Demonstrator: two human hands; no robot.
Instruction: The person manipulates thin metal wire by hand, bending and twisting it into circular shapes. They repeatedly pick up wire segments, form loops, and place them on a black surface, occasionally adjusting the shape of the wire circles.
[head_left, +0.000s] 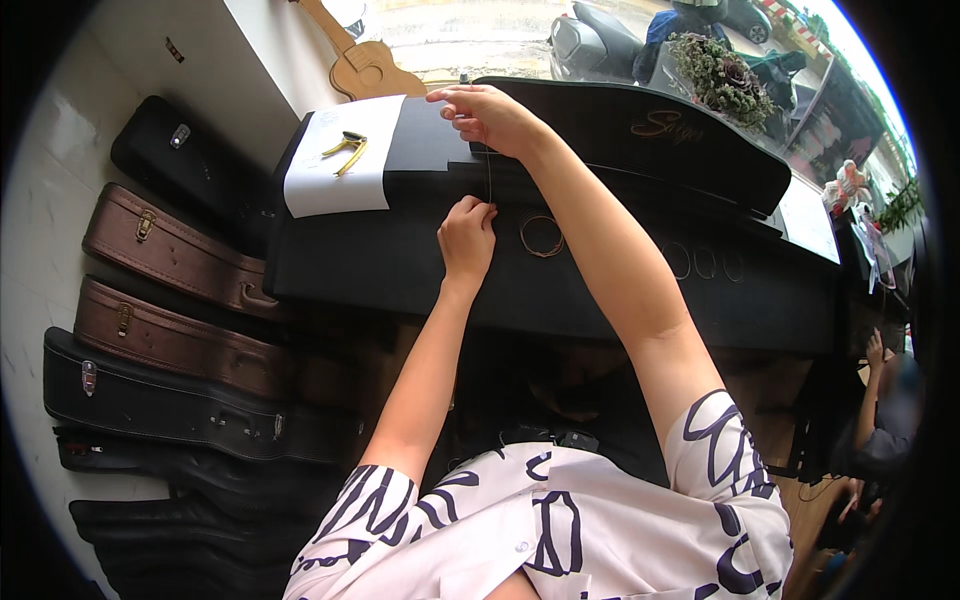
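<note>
My left hand [467,235] pinches the near end of a thin wire string [489,172] over the closed lid of a black piano [400,260]. My right hand [488,115] pinches the far end of the same string, which runs taut between both hands. A coiled string [541,237] lies on the lid just right of my left hand. A white sheet of paper [340,170] lies on the piano's left end with a gold clamp-like tool [346,148] on it.
Several instrument cases, brown [170,250] and black [170,400], are stacked on the floor at left. A small wooden ukulele [360,62] leans behind the piano. A dried flower bunch [722,78] sits on the piano top. Another person [885,400] sits at right.
</note>
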